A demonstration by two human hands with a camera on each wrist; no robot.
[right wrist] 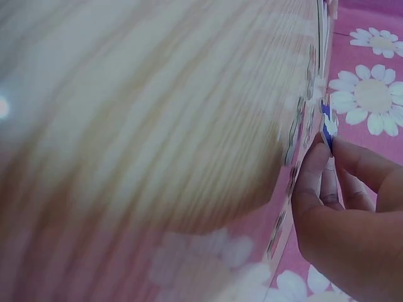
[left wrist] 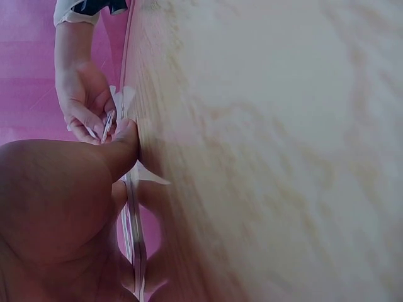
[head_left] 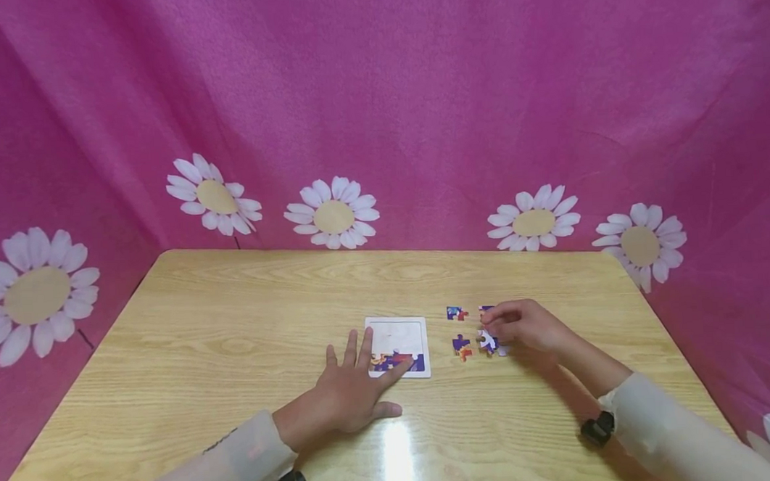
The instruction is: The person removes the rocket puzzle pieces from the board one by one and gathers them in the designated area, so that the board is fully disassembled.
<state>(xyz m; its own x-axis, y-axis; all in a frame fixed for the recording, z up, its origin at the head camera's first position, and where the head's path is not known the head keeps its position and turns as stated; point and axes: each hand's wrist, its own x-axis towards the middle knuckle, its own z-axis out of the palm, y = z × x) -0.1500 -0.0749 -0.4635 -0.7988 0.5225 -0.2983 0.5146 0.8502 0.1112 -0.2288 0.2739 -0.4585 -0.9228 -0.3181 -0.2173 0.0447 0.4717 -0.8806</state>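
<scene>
- Lays the left hand (head_left: 350,398), fingers straight and spread, at the left near corner of the white tray (head_left: 426,340), index finger over the fitted pieces (head_left: 382,361).
- Pinches a blue-and-white puzzle piece (right wrist: 328,129) in the right hand (head_left: 527,325), right of the tray.
- Shows loose pieces (head_left: 461,345) on the wooden table (head_left: 232,314), just right of the tray.

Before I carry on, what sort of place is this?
Perhaps a small curtained-off booth: pink daisy-patterned cloth hangs behind and beside a wooden table, which bears a puzzle tray and loose pieces.
</scene>
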